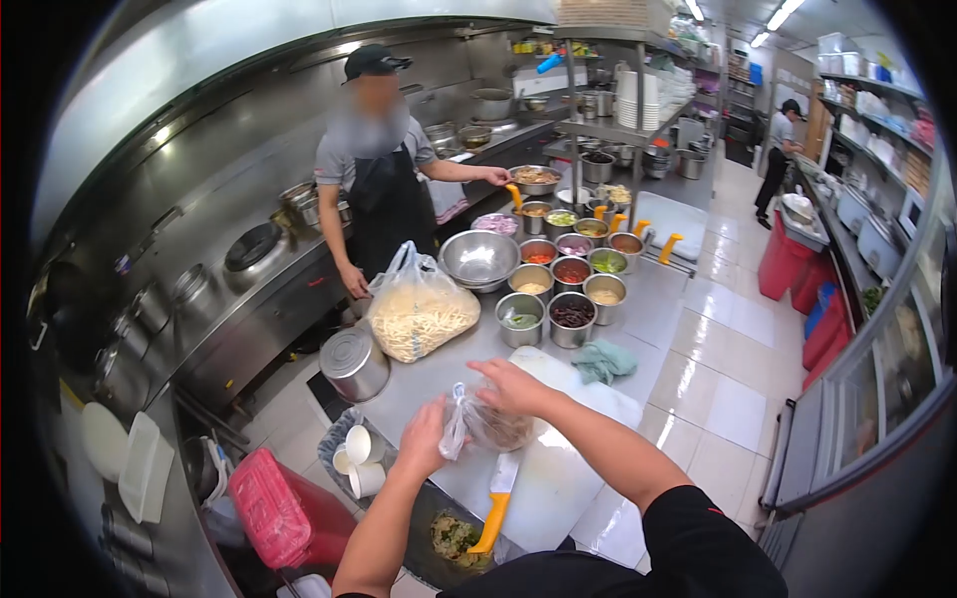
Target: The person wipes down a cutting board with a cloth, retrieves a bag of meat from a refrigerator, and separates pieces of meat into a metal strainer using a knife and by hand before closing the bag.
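Both hands are around a small tied clear plastic bag with brownish contents, above the near part of the steel table. At its left side, my left hand has its fingers bent against the bag's knotted top. My right hand reaches over the bag from the right, its fingers partly curled on it. Just below lies a knife with a yellow handle, at the left edge of a white cutting board. A large clear bag of pale strips stands beyond my hands.
Steel pots of ingredients and a large steel bowl stand farther back. A green cloth lies at right. A co-worker stands across the table. At lower left are a bin with cups and a red container.
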